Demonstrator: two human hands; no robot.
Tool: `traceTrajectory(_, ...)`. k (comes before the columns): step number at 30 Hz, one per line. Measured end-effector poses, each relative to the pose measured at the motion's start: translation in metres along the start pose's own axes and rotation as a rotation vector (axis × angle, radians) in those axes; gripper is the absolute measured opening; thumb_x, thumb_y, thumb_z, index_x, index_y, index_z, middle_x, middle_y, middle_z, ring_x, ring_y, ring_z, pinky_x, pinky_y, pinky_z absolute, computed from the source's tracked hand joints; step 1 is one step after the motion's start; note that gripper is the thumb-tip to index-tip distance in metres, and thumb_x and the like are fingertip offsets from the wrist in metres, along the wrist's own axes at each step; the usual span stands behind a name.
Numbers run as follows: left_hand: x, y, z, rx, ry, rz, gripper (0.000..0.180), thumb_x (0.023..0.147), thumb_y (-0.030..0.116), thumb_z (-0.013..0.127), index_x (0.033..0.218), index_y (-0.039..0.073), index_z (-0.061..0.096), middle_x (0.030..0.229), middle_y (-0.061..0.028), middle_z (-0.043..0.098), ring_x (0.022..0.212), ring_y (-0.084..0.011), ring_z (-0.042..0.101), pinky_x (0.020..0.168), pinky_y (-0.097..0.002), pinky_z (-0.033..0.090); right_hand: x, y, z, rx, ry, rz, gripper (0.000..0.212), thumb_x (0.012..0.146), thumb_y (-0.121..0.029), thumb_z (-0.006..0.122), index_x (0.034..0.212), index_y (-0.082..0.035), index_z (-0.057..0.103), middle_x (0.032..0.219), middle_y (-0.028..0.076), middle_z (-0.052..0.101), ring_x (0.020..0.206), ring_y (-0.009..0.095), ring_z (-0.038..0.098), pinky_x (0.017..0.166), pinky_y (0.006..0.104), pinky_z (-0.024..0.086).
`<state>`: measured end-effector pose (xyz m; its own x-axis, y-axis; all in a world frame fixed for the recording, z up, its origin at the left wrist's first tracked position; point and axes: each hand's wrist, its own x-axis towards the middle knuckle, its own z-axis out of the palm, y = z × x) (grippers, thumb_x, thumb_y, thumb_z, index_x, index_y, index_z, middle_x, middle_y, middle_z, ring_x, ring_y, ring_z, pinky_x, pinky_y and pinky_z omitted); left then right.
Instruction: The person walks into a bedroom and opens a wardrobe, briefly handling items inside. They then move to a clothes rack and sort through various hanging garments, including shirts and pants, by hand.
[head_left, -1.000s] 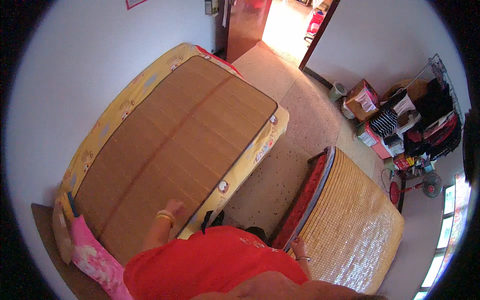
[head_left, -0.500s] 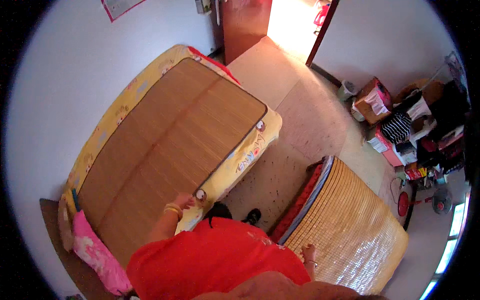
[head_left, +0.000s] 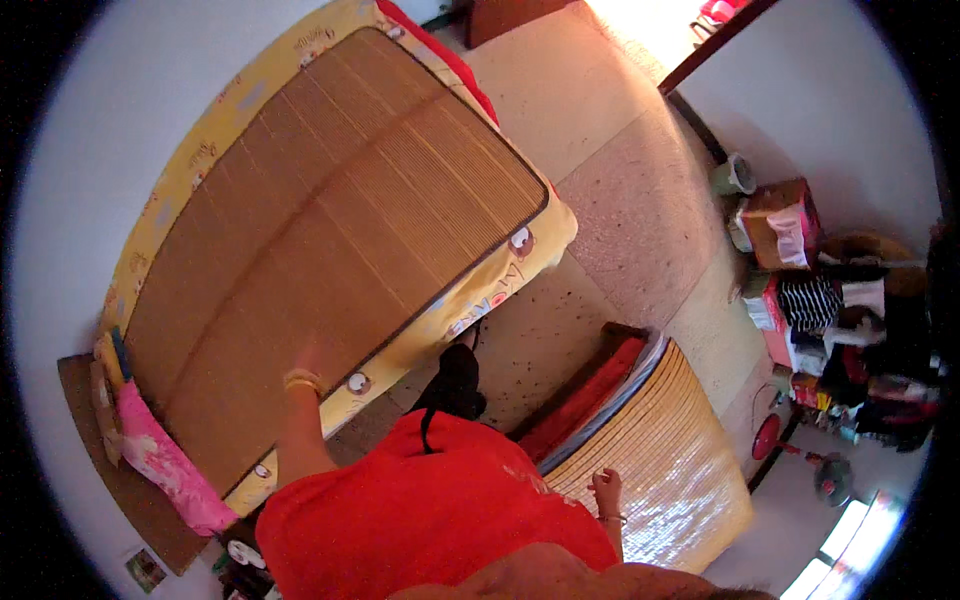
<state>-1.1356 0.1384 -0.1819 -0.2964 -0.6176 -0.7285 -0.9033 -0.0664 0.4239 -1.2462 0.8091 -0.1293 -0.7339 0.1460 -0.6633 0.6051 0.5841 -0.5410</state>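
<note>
Over the brown woven sleeping mat [head_left: 330, 220] on the left bed, my left hand [head_left: 312, 362] is smeared by motion, so its fingers cannot be made out. A yellow bangle circles that wrist. The mat lies flat on a yellow patterned bedsheet [head_left: 545, 240]. On the other side, my right hand [head_left: 606, 488] hangs above a second bed's shiny tile mat [head_left: 670, 460], holding nothing, its fingers loosely bent and apart. Whether it touches that mat I cannot tell. A pink pillow [head_left: 165, 450] lies at the near left end of the left bed.
Between the beds runs a strip of speckled floor [head_left: 560, 320], where my leg [head_left: 450, 385] stands. Boxes and piled clothes [head_left: 810, 300] line the right wall, with a bin [head_left: 735, 175] and a fan [head_left: 832, 480] near them. A doorway [head_left: 650, 35] is at the far side.
The view has shifted and turned. My left hand has moved along the brown mat toward the pillow end, and my leg now shows beside the left bed. My right hand remains over the tile mat.
</note>
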Motion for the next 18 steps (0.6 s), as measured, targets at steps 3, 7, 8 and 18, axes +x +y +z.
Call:
traceTrajectory(3,0.037,0.063,0.01,0.24,0.163,0.053,0.04,0.085,0.027,0.033,0.12,0.008,0.036,0.124,-0.0105,0.035,0.112,-0.0246,0.034,0.093,-0.0325,0.027,0.019,-0.063,0.006,0.008,-0.053,0.141,0.042,0.072,-0.017,0.057,0.105,0.003,0.04,0.08,0.011,0.054,0.058,0.017,0.058,0.043,0.0238,0.041)
traceTrajectory(7,0.109,0.129,0.028,0.615,0.283,0.124,0.044,0.083,0.03,0.036,0.121,0.008,0.035,0.123,-0.0123,0.034,0.111,-0.0265,0.034,0.092,-0.034,0.028,0.04,-0.152,0.029,0.025,-0.138,0.074,0.04,0.074,-0.017,0.057,0.105,0.002,0.041,0.082,0.011,0.054,0.061,0.017,0.058,0.048,0.023,0.042)
traceTrajectory(8,0.133,0.159,0.043,0.675,0.271,0.142,0.045,0.081,0.03,0.038,0.12,0.008,0.035,0.122,-0.0132,0.035,0.11,-0.0274,0.035,0.091,-0.0348,0.028,0.044,-0.174,0.035,0.002,-0.163,0.092,0.037,0.075,-0.016,0.055,0.104,0.002,0.041,0.083,0.011,0.054,0.063,0.017,0.057,0.05,0.022,0.042)
traceTrajectory(18,0.09,0.478,0.338,0.461,-0.273,1.055,0.053,0.07,0.029,0.053,0.117,0.01,0.039,0.112,-0.0226,0.04,0.101,-0.0358,0.04,0.082,-0.0425,0.035,0.08,-0.268,0.037,-0.217,-0.183,0.006,0.039,0.073,-0.012,0.056,0.107,0.0,0.04,0.086,0.012,0.055,0.067,0.017,0.056,0.059,0.026,0.046)
